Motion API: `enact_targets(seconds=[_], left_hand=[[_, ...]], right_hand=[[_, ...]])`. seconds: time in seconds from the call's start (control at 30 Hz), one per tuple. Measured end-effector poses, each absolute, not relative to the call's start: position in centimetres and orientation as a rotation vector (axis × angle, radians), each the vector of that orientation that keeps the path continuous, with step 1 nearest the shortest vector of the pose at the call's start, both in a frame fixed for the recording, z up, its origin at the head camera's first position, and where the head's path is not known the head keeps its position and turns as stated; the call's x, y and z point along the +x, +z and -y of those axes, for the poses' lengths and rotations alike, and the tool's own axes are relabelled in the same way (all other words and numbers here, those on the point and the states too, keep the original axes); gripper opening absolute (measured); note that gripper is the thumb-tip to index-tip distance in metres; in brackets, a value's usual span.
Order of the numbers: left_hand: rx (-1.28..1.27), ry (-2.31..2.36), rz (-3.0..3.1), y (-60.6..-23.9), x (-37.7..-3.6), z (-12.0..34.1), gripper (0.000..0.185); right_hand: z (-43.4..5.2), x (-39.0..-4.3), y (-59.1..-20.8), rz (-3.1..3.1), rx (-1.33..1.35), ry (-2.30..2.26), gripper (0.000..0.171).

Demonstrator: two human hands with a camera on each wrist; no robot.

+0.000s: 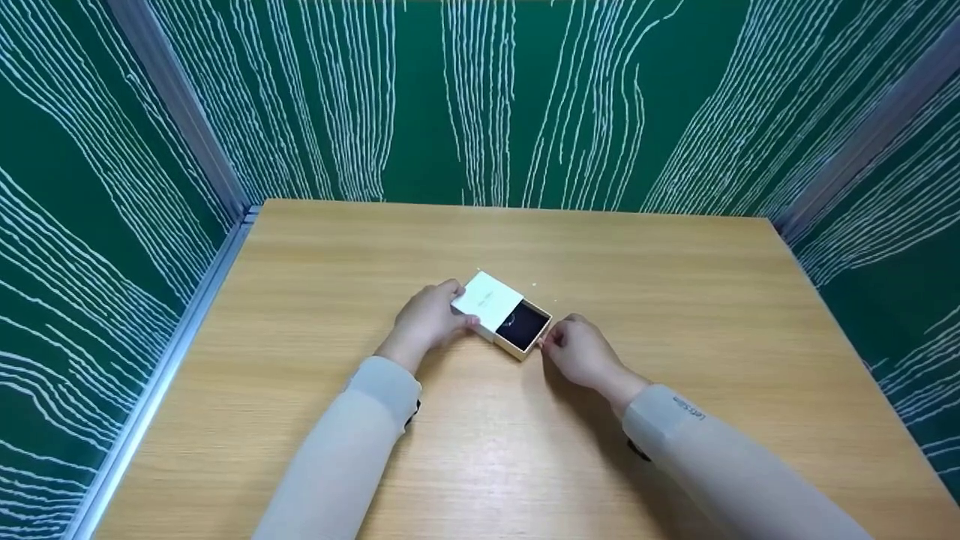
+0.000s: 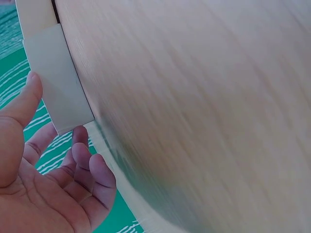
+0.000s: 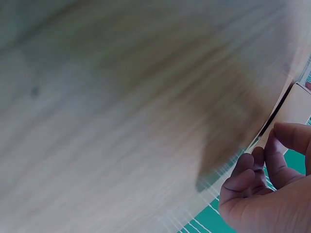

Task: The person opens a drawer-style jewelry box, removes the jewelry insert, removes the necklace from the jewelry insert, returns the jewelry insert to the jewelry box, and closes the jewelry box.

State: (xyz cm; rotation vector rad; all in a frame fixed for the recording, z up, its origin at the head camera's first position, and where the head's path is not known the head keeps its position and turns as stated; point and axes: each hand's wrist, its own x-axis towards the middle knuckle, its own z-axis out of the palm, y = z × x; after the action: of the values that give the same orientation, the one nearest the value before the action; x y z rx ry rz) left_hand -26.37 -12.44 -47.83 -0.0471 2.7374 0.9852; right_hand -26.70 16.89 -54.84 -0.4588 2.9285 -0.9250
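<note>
A small white jewelry box point(image 1: 487, 301) lies on the table with its drawer point(image 1: 510, 349) partly slid out toward the lower right. Inside the drawer is a black lining point(image 1: 528, 327) with a thin, shiny loop point(image 1: 511, 319) on it, too small to name surely. My left hand point(image 1: 429, 315) grips the white outer sleeve point(image 2: 60, 80) at its left end, thumb on one side and fingers at the other. At the drawer's outer end, my right hand point(image 1: 583, 351) pinches a tiny pull tab between thumb and index finger; those fingertips point(image 3: 278, 127) largely hide the tab.
The wooden table point(image 1: 337, 247) extends around the box on all sides. Green walls point(image 1: 420, 97) with wavy white lines stand behind it and at both sides, with metal posts point(image 1: 180, 105) at the corners. Tiny white specks point(image 1: 534, 284) lie beyond the box.
</note>
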Motion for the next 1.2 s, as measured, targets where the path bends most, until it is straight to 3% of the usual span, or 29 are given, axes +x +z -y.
enact_targets(seconds=[0.33,0.7,1.2], left_hand=[[-0.045,0.969,-2.742,-47.8,-26.4,12.5,0.064],[-0.043,0.967,-2.734,-47.6,-26.3,12.5,0.064],[-0.057,0.963,-2.734,-47.5,-26.1,12.4,0.062]], right_hand=[[-17.5,-28.0,-56.9,-2.963,-0.484,-0.805,0.016],[-15.3,-24.0,-50.2,-2.871,-0.398,-0.872,0.014],[-16.5,-25.7,-53.1,-2.881,-0.419,-0.862,0.014]])
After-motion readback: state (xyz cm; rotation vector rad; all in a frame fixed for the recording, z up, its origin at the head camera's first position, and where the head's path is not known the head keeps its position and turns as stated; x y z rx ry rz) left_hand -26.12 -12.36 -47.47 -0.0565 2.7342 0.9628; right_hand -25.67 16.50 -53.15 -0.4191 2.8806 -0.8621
